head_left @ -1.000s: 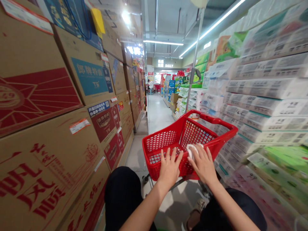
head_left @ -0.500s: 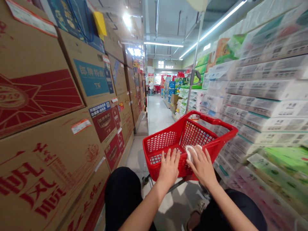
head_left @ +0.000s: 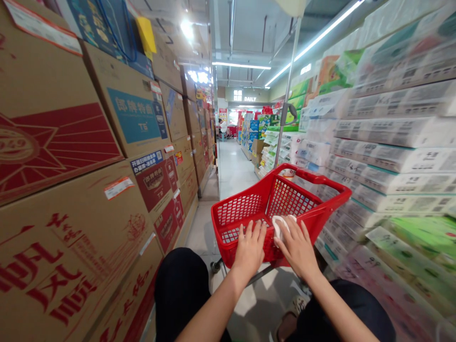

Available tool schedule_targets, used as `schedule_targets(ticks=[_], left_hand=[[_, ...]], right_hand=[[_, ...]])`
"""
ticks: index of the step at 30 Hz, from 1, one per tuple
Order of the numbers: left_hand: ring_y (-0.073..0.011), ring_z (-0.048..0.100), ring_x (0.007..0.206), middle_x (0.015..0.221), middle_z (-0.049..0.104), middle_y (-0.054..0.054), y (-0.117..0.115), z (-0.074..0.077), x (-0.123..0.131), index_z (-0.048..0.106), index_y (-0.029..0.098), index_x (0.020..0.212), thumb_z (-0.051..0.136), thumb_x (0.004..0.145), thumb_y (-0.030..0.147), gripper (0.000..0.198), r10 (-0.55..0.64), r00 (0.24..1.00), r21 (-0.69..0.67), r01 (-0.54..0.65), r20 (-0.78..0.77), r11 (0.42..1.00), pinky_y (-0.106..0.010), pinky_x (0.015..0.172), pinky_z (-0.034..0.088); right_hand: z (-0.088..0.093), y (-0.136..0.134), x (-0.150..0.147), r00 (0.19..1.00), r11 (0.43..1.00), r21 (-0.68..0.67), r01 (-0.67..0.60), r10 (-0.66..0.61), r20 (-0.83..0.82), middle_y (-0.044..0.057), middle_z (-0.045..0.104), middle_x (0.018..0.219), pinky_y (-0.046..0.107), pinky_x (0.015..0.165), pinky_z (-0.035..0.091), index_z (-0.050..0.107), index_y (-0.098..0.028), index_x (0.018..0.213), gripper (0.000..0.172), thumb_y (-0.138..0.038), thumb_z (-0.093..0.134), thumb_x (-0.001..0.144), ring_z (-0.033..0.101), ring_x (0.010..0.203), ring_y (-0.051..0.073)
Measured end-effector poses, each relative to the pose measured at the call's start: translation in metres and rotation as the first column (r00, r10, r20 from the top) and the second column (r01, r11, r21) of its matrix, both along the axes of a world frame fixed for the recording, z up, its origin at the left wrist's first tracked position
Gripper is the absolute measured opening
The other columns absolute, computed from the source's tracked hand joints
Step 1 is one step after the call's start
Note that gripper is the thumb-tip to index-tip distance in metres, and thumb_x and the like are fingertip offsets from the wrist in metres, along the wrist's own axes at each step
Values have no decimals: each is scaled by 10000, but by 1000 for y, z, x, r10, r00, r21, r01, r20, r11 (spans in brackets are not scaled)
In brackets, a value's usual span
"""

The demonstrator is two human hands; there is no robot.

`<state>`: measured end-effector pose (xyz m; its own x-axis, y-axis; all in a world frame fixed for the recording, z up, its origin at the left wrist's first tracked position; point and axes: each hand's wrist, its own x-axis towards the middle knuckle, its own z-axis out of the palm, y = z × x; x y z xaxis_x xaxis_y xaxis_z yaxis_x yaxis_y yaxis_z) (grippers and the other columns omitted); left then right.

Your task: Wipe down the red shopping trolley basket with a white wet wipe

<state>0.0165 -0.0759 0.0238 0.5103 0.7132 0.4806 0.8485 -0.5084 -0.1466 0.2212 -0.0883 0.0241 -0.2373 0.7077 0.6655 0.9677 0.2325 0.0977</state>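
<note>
Your left hand (head_left: pixel 250 247) lies, fingers spread, on the near wall of the red basket (head_left: pixel 313 178). Your right hand (head_left: pixel 295 244), fingers fanned, presses a white cloth (head_left: pixel 280 224) onto its near rim. The cloth is probably soft and light; grip its bunched edge.

Red mesh basket (head_left: pixel 245 209), tilted — white cloth (head_left: pixel 279 223), perhaps crumpled, on its near rim

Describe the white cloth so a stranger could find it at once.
In the aisle between stacked brown cardboard boxes and wrapped tissue packs stands a red plastic mesh basket. On its near rim, under the right hand, lies a small crumpled white cloth, the only white thing on the basket.
</note>
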Motion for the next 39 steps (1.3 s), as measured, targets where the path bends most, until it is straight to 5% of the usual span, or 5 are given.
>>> schedule_targets(ticks=[11,16,20,27,39], left_hand=[[-327,313,1492,1638,348,-90,2,-2,0,251,202,1614,562,917,388,785,-22,1000,8,22,15,1000,-546,1201,296],[-319,328,1484,1633,356,-90,2,-1,-1,277,184,1602,532,933,359,737,-21,1000,21,21,10,1000,-535,1197,309],[-307,339,1479,1629,365,-80,2,-1,-5,287,187,1598,517,942,358,716,-34,999,25,34,7,999,-512,1198,315],[-315,335,1481,1631,358,-89,2,-1,-2,299,177,1592,528,943,385,719,-32,999,22,32,11,999,-518,1206,299],[-310,355,1465,1585,432,-75,0,2,-3,334,182,1578,512,943,347,680,-40,999,5,39,29,999,-514,1206,302]], right_hand=[[8,12,25,999,998,47,44,-43,-24,101,487,1548,578,1244,163,423,-263,1544,543,-439,415,1031,368,1475,292],[-4,1,-10,993,993,-28,-114,114,-28,123,362,1624,511,1236,287,329,-191,1589,675,-494,471,1003,242,1533,298],[-1,3,1,984,981,-73,-180,181,4,79,368,1628,506,1227,314,261,-271,1616,647,-450,441,1021,284,1520,273],[6,12,12,996,999,6,-47,47,-81,137,438,1565,544,1217,313,394,-211,1553,588,-457,437,1021,319,1497,316],[8,11,-10,989,987,-60,-147,145,-34,138,479,1528,515,1242,269,497,-182,1461,535,-477,433,1019,339,1481,283]])
